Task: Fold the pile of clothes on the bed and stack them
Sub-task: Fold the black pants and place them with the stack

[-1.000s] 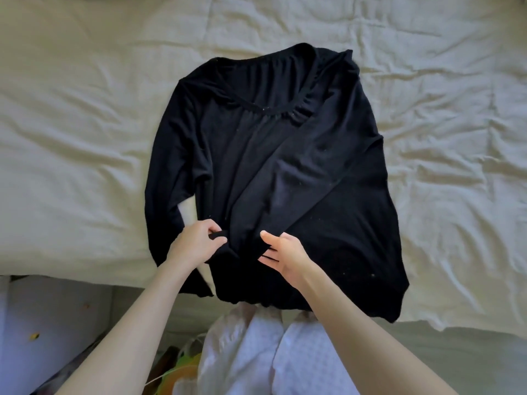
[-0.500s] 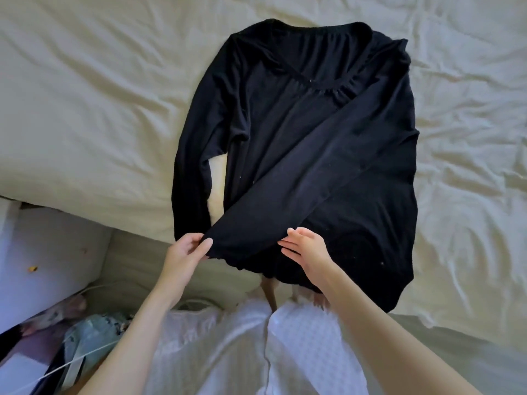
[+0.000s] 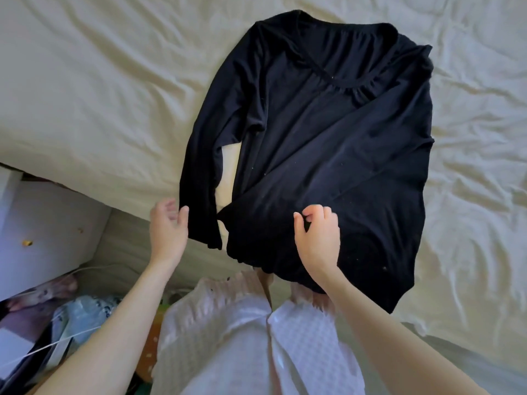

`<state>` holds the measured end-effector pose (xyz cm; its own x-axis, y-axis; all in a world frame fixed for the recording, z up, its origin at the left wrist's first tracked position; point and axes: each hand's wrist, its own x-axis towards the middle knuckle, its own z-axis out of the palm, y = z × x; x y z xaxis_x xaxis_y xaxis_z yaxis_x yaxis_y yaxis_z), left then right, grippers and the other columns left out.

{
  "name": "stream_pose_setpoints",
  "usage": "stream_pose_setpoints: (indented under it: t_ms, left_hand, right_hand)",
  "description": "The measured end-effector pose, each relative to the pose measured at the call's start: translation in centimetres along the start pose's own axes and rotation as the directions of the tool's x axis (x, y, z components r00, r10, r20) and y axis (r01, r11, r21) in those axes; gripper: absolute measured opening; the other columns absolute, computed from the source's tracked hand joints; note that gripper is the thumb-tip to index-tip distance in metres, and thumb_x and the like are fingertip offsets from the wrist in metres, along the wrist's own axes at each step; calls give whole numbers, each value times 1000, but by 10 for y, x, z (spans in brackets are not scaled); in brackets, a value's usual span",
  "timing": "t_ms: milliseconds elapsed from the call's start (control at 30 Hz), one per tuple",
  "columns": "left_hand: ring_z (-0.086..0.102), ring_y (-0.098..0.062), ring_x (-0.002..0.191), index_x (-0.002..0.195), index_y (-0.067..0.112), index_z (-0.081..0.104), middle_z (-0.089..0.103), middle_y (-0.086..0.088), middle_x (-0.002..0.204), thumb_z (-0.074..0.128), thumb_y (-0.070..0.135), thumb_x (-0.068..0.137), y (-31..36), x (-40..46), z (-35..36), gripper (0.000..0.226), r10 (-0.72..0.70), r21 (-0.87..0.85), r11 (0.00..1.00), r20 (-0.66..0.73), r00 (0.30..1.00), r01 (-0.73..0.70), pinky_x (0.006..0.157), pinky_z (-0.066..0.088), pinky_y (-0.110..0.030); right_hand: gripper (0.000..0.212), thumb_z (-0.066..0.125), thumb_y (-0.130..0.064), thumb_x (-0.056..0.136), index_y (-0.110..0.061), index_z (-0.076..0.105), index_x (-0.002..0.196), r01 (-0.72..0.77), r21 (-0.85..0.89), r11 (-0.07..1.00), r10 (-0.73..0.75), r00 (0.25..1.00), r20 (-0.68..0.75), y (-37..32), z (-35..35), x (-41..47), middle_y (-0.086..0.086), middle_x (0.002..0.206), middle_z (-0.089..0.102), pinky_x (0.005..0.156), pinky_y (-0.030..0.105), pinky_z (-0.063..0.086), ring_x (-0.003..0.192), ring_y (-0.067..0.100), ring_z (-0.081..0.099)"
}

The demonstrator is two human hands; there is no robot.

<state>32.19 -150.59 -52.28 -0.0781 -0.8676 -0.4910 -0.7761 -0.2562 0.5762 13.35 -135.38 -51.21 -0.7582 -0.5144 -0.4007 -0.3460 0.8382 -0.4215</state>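
Note:
A black long-sleeved top lies flat on the bed, neckline away from me and hem hanging over the near edge. One sleeve is folded diagonally across the body, its cuff near the hem at the left. The other sleeve runs down the left side. My left hand is beside that sleeve's cuff with fingers apart, the thumb touching the sleeve's outer edge. My right hand rests on the lower body of the top, fingers curled, with fabric pinched between thumb and forefinger.
The wrinkled cream bed sheet spreads on all sides of the top. To the left, below the bed edge, stand a white box and a clutter of bags and cables. My white clothing fills the bottom centre.
My left hand let go of the folded sleeve's cuff and moved left to the other sleeve. My right hand went from flat to curled on the fabric. The view shifted, so the top sits further right.

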Motion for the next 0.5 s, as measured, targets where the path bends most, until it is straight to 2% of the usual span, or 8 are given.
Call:
stream_pose_setpoints:
  t_ms: [67, 100, 167, 233, 300, 367, 433, 500]
  left_hand:
    - [51, -13, 103, 129, 7, 45, 49, 2, 120, 51, 21, 95, 12, 18, -3, 37, 65, -15, 998, 34, 997, -65, 89, 43, -31]
    - [51, -11, 101, 126, 8, 48, 51, 4, 116, 52, 20, 95, 18, 26, -3, 33, 93, -15, 996, 66, 993, -92, 88, 42, -29]
    - [56, -11, 89, 110, 11, 54, 57, 7, 98, 54, 16, 93, 25, 39, 1, 17, 104, -7, 995, 126, 987, -104, 80, 44, -29]
    - [55, -13, 87, 107, 14, 52, 55, 7, 89, 56, 18, 92, 25, 47, 4, 16, 5, -13, 1000, 171, 985, -3, 77, 42, -29]
    - [52, -15, 92, 115, 9, 54, 55, 4, 96, 55, 22, 93, 22, 52, 4, 25, -90, -3, 996, 195, 977, 92, 79, 38, -28]
    - [51, -17, 95, 118, 6, 53, 54, 0, 101, 50, 25, 96, 20, 55, -3, 29, -119, -11, 992, 155, 981, 123, 80, 37, -29]
    - [53, -20, 93, 110, 9, 51, 56, 1, 95, 46, 25, 97, 24, 54, -17, 21, -73, -20, 997, 78, 994, 75, 76, 39, -27]
    - [54, -18, 83, 100, 13, 47, 54, 6, 81, 47, 24, 97, 37, 49, -33, 12, 61, 28, 998, 3, 998, -61, 64, 38, -20]
  right_hand:
    - [32, 56, -29, 92, -11, 57, 119, 184, -149, 972, -191, 981, -32, 0, -2, 10, 7, 117, 57, 91, 36, 39, 113, 26, 49]
    - [43, 55, -32, 92, -13, 50, 130, 243, -220, 945, -244, 970, 20, 1, -3, 16, 10, 131, 50, 100, 39, 35, 125, 27, 42]
    - [59, 50, -39, 94, -20, 29, 146, 329, -341, 881, -278, 942, 190, 2, -2, 26, 10, 152, 25, 112, 45, 22, 142, 28, 17]
    - [67, 45, -45, 95, -24, 12, 150, 368, -375, 851, -248, 911, 330, 6, 2, 34, 8, 158, 5, 115, 48, 14, 145, 28, 1]
    - [70, 42, -46, 95, -27, 3, 150, 374, -373, 849, -217, 891, 399, 10, 5, 39, 6, 159, -4, 116, 49, 11, 145, 27, -5]
    - [71, 42, -44, 96, -28, 0, 150, 375, -358, 855, -205, 879, 431, 11, 5, 41, 4, 158, -6, 116, 49, 9, 145, 27, -7]
    - [69, 42, -42, 96, -28, 1, 150, 364, -324, 873, -191, 868, 459, 11, 3, 43, 4, 158, -7, 115, 50, 7, 145, 27, -8]
    - [65, 42, -40, 97, -29, 5, 150, 331, -260, 907, -172, 856, 488, 8, -1, 47, 2, 158, -7, 115, 50, 5, 145, 26, -8]
